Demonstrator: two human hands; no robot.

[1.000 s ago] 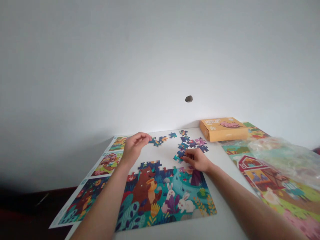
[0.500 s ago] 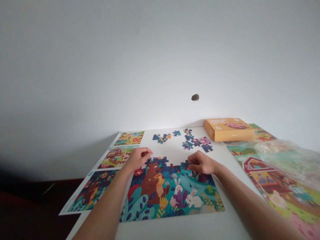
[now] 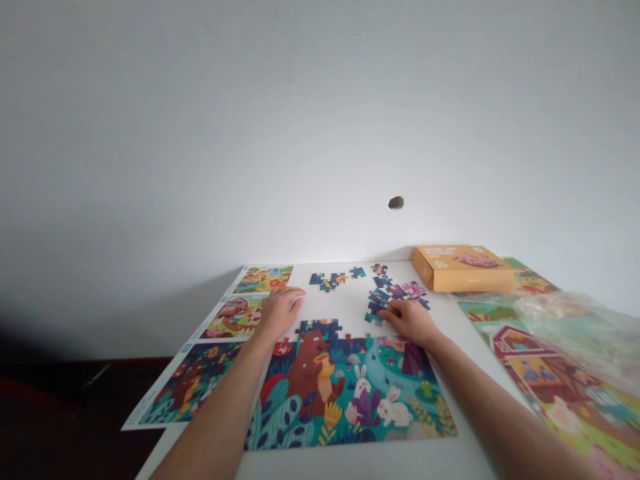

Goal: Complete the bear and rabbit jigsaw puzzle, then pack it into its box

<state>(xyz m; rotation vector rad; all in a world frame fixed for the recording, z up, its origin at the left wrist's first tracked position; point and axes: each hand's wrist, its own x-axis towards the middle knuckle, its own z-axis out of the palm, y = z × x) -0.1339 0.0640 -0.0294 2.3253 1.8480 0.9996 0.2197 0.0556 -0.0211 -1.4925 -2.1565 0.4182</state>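
Evidently, the partly joined forest puzzle (image 3: 345, 400) lies flat on the white table (image 3: 385, 460), between the two forearms, where both hands can probably reach it without stretching. Its far edge is ragged, with tabs and gaps turned toward the loose pieces, which seem laid out beyond it so that their printed faces can be compared. The right hand (image 3: 411, 321) has thumb and fingertips closed on the near right side of a dark blue piece (image 3: 374, 315), a grip that leaves most of its face showing; whether the piece is lifted cannot be told. Just beyond it lies the right cluster of pieces (image 3: 397, 291), while a smaller left cluster (image 3: 327, 281) sits farther off, toward the wall. The left hand (image 3: 279, 312) hovers or rests beside the picture sheet (image 3: 190, 383), thumb and fingers apart, with nothing visible between them. That sheet carries a small version of the bear scene, perhaps kept alongside as a guide. On the right, the orange box (image 3: 465, 270) and crumpled plastic (image 3: 565, 313) lie by a farm picture (image 3: 540, 373), apparently pushed aside for working room.
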